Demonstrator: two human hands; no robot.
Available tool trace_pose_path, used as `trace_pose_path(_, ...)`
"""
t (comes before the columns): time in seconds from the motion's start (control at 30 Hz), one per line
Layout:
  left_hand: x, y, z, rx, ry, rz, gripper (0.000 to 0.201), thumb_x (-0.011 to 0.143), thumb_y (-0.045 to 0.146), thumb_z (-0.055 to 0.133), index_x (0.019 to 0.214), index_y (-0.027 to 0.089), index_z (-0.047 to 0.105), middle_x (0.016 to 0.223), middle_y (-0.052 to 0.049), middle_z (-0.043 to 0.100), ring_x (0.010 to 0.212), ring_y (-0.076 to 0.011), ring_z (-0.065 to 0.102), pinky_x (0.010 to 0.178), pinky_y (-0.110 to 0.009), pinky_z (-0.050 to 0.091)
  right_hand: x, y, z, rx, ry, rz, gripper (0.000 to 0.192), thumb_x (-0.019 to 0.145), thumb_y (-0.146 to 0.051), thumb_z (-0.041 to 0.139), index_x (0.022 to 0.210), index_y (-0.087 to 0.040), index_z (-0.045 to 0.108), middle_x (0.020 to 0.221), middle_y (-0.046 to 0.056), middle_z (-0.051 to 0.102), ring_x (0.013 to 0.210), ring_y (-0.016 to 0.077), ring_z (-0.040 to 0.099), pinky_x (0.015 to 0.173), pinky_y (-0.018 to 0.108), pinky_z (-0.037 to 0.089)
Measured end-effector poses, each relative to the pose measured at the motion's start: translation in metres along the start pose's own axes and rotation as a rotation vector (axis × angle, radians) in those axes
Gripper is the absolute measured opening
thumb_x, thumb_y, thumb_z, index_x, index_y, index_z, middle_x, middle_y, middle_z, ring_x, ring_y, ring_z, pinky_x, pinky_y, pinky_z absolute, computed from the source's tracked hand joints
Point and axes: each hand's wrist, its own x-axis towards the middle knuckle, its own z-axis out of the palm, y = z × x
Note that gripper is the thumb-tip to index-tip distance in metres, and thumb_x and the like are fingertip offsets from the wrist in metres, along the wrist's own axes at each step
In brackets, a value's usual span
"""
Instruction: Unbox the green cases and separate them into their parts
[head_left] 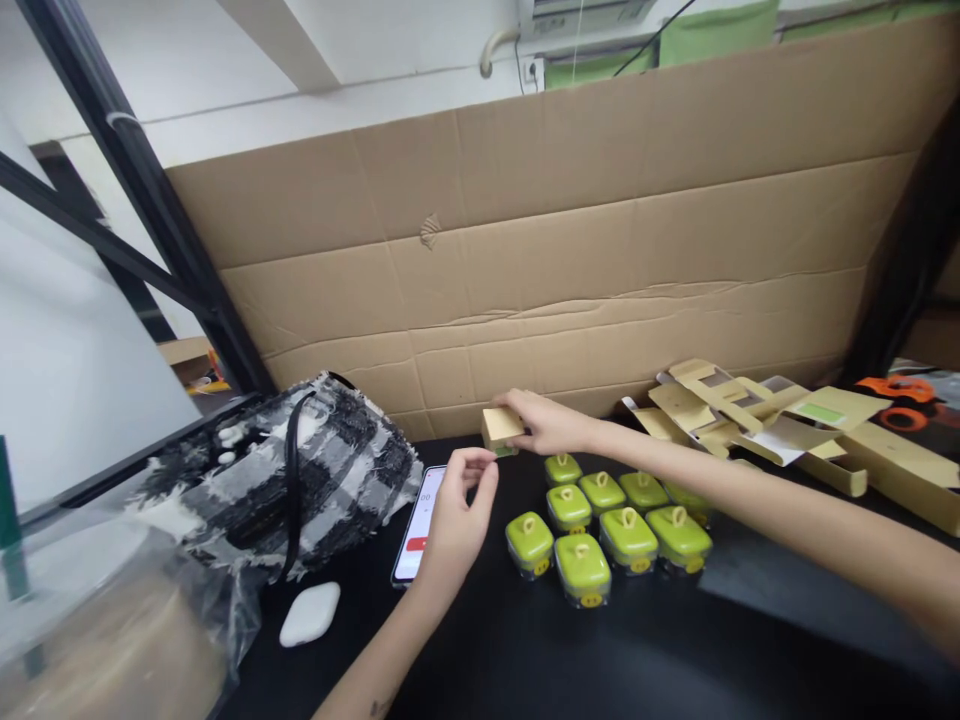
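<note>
Nine green-lidded containers [600, 520] sit clustered on bench [675, 650]. Right hand [544, 420] grips small cardboard box [501, 427] at their eleven o'clock; left hand [457, 515], fingers pinched empty, hovers near phone [420, 520].

Green-lidded containers [604, 525], tan box [501, 427], black-and-white plaid bag [300, 475], white case [310, 613], black table [600, 650].

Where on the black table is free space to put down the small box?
Bare table lies in front of the green-lidded containers, toward the near edge. The back is crowded: right hand holding the small cardboard box, flat cartons, phone under the left hand, bag.
</note>
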Motion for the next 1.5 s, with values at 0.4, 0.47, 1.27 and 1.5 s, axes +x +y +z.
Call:
trace_pose_path(0.4, -0.022, 0.009, -0.001, 0.793, -0.384, 0.743, 0.057, 0.084, 0.025, 0.06, 0.134, 0.02, 0.032, 0.123, -0.012, 0.056, 0.112, -0.0226, 0.055, 0.092, -0.037, 0.049, -0.105, -0.057, -0.031, 0.202, 0.104, 0.018, 0.043, 0.074, -0.012, 0.064, 0.112, -0.02, 0.046, 0.105, 0.006, 0.055, 0.099, 0.0208, 0.055, 0.082, 0.036, 0.049)
trace_pose_path(0.47, -0.024, 0.009, -0.003, 0.828, -0.369, 0.784, 0.056, 0.084, 0.021, 0.059, 0.135, 0.018, 0.033, 0.123, -0.013, 0.056, 0.112, -0.023, 0.054, 0.092, -0.037, 0.049, -0.105, -0.059, -0.028, 0.105, 0.131, -0.02, 0.044, 0.074, -0.01, 0.064, 0.113, -0.019, 0.046, 0.105, 0.007, 0.057, 0.099, 0.0221, 0.055, 0.081, 0.037, 0.049)
trace_pose_path(1.27, -0.029, 0.01, -0.001, 0.887, -0.117, 0.92, 0.05, 0.082, 0.022, 0.059, 0.128, 0.012, 0.04, 0.102, -0.012, 0.061, 0.091, -0.0216, 0.059, 0.073, -0.031, 0.055, -0.12, -0.07, -0.017, -0.525, 0.609, -0.499, 0.01, 0.091, -0.026, 0.05, 0.084, -0.02, 0.051, 0.084, 0.006, 0.068, 0.087, 0.0218, 0.065, 0.071, 0.036, 0.051)
trace_pose_path(1.5, -0.028, 0.007, 0.0, 0.929, -0.109, 0.867, 0.047, 0.08, 0.02, 0.059, 0.123, 0.022, 0.04, 0.095, -0.008, 0.057, 0.083, -0.022, 0.059, 0.059, -0.031, 0.055, -0.12, -0.083, -0.029, -0.061, 0.244, -0.082, 0.022, 0.094, -0.036, 0.04, 0.09, -0.021, 0.056, 0.086, 0.006, 0.068, 0.072, 0.0164, 0.065, 0.059, 0.028, 0.05)
